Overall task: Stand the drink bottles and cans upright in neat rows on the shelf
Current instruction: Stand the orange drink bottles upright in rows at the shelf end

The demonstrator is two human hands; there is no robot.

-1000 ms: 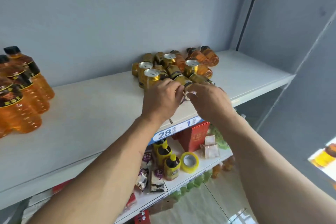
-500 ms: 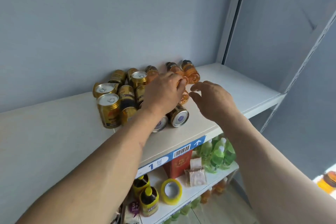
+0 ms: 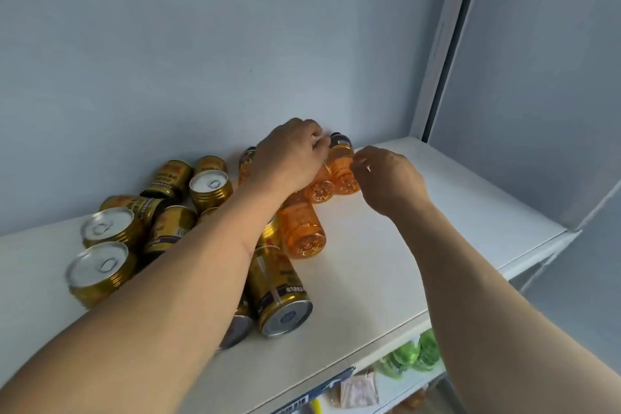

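Lying on their sides at the back of the shelf (image 3: 386, 262), three orange bottles (image 3: 341, 168) point their caps toward the wall, bases facing out. The left hand (image 3: 289, 158) rests over the middle bottle, fingers curled down around its neck end, gripping it as far as can be seen. The right hand (image 3: 386, 175) is just beside the rightmost bottle, fingertips bent and touching its base end; whether they actually pinch it I cannot tell. A third bottle (image 3: 302, 235) lies nearer the front, partly under the left forearm. To the left, gold cans (image 3: 100, 269) crowd together: some stand upright with silver tops showing, others lie tipped over. One long can (image 3: 279, 289) lies on its side with its bottom facing the shelf edge. Below, a lower shelf holds green bottles (image 3: 413, 355).
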